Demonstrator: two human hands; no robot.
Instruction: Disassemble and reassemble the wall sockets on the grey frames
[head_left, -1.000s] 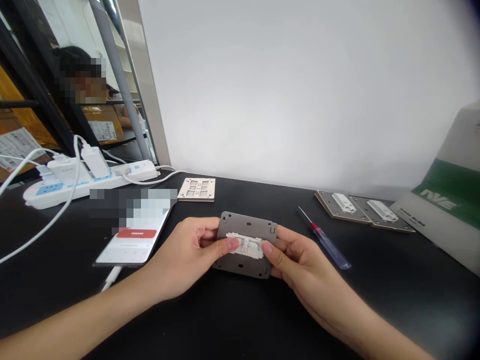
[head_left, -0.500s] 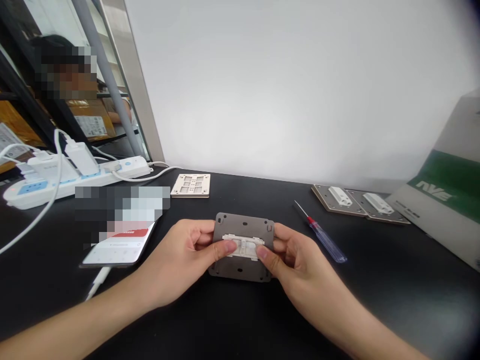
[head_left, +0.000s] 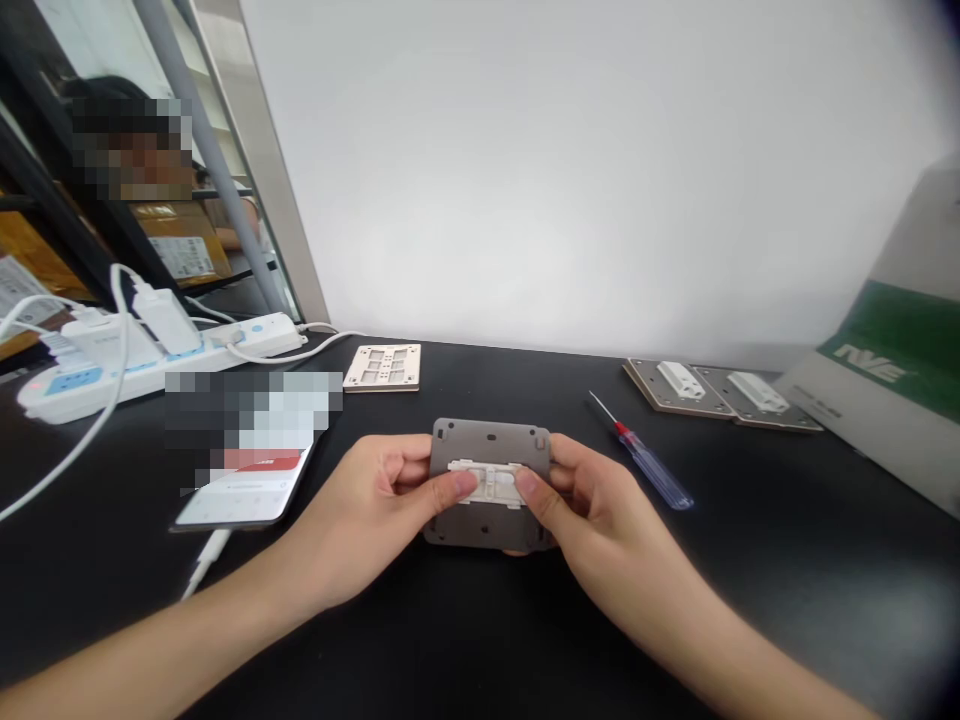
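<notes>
Both hands hold a grey-brown metal switch mounting plate [head_left: 487, 532] above the black table, level and facing up. A white plastic switch module [head_left: 487, 485] sits at its centre. My left hand [head_left: 367, 495] grips the plate's left edge, with the thumb pressing on the module's left part. My right hand [head_left: 592, 500] grips the right edge, its thumb on the module's right end. The fingers curl behind the plate, hidden from view.
A screwdriver with a red and clear blue handle [head_left: 649, 465] lies right of my right hand. Beyond it are two plates with white modules [head_left: 720, 392]. A cream frame [head_left: 382, 367], phone [head_left: 240, 510], power strip [head_left: 90, 385] and printed box [head_left: 885, 370] stand around.
The plate has turned from a slight tilt to level, and both thumbs have settled on the white module. The whole view has shifted slightly as my head moved.
</notes>
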